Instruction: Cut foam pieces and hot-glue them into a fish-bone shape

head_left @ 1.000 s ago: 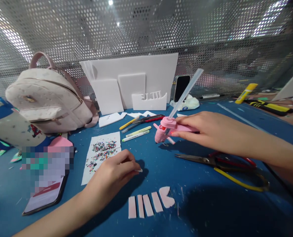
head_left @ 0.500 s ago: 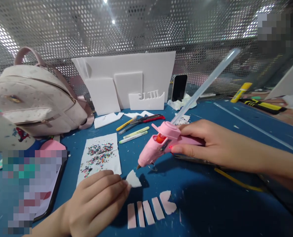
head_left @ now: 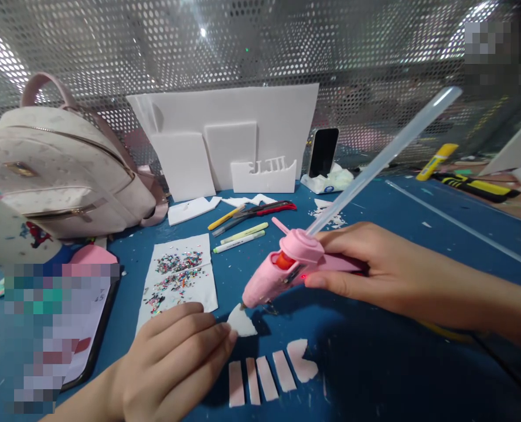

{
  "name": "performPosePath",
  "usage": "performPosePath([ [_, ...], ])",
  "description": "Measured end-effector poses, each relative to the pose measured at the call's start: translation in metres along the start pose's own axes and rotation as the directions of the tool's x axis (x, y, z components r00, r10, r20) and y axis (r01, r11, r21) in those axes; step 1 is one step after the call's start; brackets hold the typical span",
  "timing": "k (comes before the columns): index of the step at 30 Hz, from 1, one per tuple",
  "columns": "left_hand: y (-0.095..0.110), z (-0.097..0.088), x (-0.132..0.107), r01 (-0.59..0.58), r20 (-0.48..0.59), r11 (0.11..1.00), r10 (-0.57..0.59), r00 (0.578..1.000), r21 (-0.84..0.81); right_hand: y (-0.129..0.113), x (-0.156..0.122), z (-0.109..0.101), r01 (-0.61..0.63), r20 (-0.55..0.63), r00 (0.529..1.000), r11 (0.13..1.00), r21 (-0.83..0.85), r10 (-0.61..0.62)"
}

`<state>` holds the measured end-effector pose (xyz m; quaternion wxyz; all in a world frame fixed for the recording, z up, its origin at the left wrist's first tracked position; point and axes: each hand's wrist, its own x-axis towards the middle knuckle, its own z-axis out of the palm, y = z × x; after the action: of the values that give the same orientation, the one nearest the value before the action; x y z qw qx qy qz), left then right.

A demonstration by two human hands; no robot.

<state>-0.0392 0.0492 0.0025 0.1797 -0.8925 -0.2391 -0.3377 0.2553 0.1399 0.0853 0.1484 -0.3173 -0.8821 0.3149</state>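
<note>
Fingers of a left hand [head_left: 176, 357] pinch a small white fan-shaped piece [head_left: 243, 323] by its left edge, while four pale pink strips [head_left: 267, 379] and a heart-shaped cutout [head_left: 302, 368] lie in a row just to the near right of those fingers, leaving them scant room on that side. Open tabletop [head_left: 374, 375], in shadow, spreads right of the cutout and on the near side of the right hand [head_left: 383, 264], whose fingers are wrapped around the handle of a pink glue gun [head_left: 261, 284]. The gun slants down leftward from that grasp, its nozzle at the white piece's upper edge; a long clear glue stick [head_left: 387, 158] rises from its back, beyond the right fingers. A paper sheet [head_left: 204, 291] strewn with coloured bits [head_left: 179, 264] runs behind the left knuckles, and a phone [head_left: 94, 346] lies to their left. Farther off, past both sets of fingers, two markers [head_left: 239, 241] and a red-and-black cutter [head_left: 282, 206] rest short of white boards [head_left: 231, 146] propped before a perforated screen [head_left: 242, 53]. Half a second earlier, the nozzle hung clear of the piece; it now overlaps the rim, though contact cannot be confirmed. Scissors [head_left: 445, 333], then partly visible beneath the right forearm, now show only a sliver of yellow handle.
</note>
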Motion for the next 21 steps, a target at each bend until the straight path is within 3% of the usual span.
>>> performPosePath([
  [21,0.0044,0.0002,0.0027,-0.006,-0.035,1.000,0.007,0.999,0.031,-0.0035,-0.0006,0.0007,-0.031,0.002,1.000,0.999,-0.027,0.031],
])
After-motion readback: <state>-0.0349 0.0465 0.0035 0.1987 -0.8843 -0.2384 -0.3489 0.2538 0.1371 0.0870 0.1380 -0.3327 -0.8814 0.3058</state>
